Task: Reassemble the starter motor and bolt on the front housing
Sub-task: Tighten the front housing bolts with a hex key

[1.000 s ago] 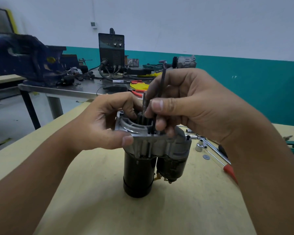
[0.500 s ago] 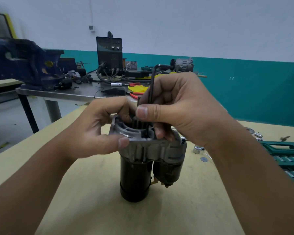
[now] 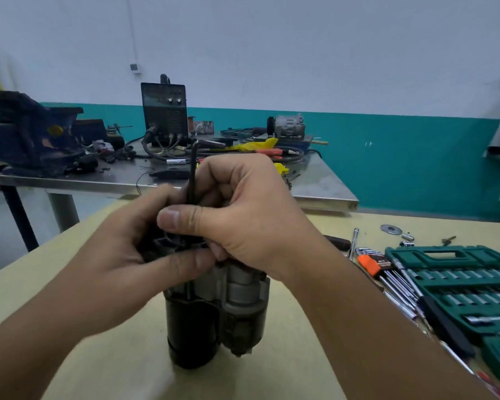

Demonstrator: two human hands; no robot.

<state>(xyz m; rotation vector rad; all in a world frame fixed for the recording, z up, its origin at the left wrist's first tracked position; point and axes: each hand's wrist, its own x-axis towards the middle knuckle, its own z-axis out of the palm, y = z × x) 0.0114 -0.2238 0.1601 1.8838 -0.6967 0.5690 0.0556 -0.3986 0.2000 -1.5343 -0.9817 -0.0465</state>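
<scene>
The black cylindrical starter motor with grey metal front housing stands upright beneath both hands. The left hand grips its housing; the right hand pinches a black L-shaped hex key held vertically above it.

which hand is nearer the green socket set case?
Right. The right hand grips the hex key atop the starter motor, on the side facing the green socket set case; the left hand holds the motor's far side.
</scene>
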